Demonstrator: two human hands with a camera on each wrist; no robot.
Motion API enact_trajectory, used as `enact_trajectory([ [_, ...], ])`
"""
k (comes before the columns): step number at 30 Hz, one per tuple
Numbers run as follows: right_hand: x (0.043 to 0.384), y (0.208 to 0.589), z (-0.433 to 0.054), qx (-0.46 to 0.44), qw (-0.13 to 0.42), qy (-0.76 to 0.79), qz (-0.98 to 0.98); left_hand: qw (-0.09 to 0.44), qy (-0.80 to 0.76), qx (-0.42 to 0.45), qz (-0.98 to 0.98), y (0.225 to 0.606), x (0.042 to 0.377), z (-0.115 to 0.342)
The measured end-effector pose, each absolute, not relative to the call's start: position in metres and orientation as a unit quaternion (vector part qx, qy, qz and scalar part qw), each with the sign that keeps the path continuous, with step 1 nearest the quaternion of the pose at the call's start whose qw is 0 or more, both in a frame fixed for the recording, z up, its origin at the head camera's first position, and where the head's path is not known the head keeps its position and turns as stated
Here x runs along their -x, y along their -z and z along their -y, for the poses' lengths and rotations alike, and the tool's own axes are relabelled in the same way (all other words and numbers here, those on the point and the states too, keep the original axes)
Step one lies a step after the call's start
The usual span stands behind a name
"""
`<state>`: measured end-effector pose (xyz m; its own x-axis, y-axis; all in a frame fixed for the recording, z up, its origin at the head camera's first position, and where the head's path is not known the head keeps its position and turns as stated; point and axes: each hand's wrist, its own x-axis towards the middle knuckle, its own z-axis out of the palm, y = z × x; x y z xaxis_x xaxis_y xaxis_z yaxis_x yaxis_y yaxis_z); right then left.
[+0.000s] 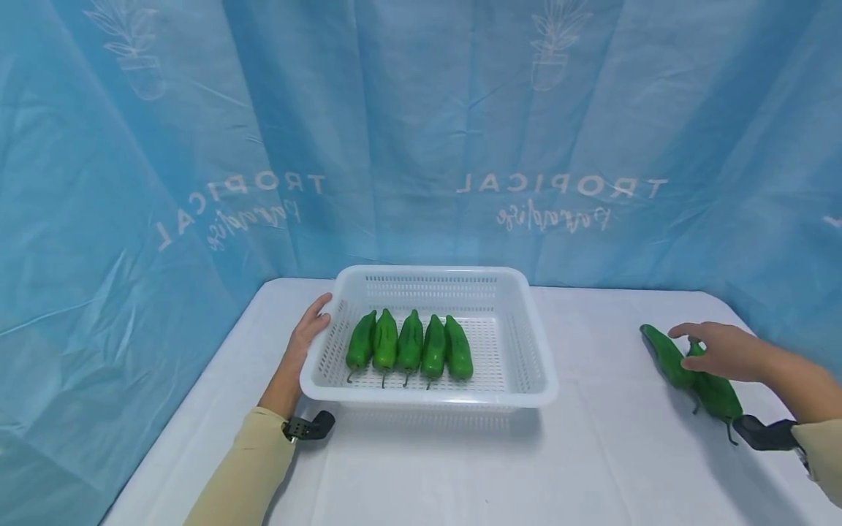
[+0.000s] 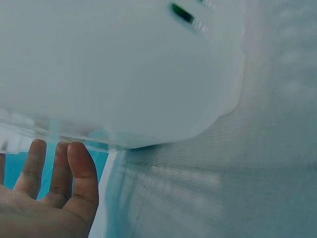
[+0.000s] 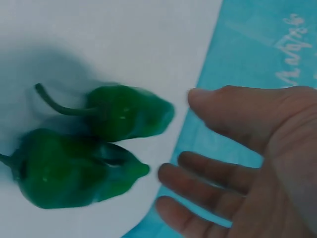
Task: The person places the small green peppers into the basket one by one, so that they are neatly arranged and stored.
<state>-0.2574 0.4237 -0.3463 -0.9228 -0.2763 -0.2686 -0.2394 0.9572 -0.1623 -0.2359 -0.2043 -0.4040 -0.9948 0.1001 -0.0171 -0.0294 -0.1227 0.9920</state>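
Observation:
A white slotted plastic basket [image 1: 490, 343] holds several green chili peppers [image 1: 409, 342] lined up in a row, stems towards the person. At its left side is my left hand [image 1: 310, 332], fingers extended against the outer wall; the left wrist view shows the fingertips of that hand [image 2: 59, 203] right at the basket's side [image 2: 148, 99]. Far to the right, my right hand [image 1: 726, 352] reaches over two more green peppers on the table. In the right wrist view its spread fingers point at the tips of the smaller-looking pepper [image 3: 131, 111] and the larger one [image 3: 74, 173], holding nothing.
A white cloth covers the table [image 1: 592, 453]. Behind and at the sides hangs a blue curtain [image 1: 421, 146] with pale printed lettering, close to the basket's back rim. Dark straps with small cameras [image 1: 309, 426] sit on the wrists.

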Motion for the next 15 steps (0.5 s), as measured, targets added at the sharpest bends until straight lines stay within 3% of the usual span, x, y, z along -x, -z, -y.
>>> enact_trajectory([
  [5, 0.265, 0.364, -0.422, 0.135, 0.120, 0.058, -0.982, 0.049, -0.744, -0.026, -0.665, 0.406, 0.235, 0.204],
  [15, 0.273, 0.377, -0.412, 0.109, 0.131, 0.073, -0.983, 0.046, -0.760, -0.032, -0.647, 0.404, 0.236, 0.205],
])
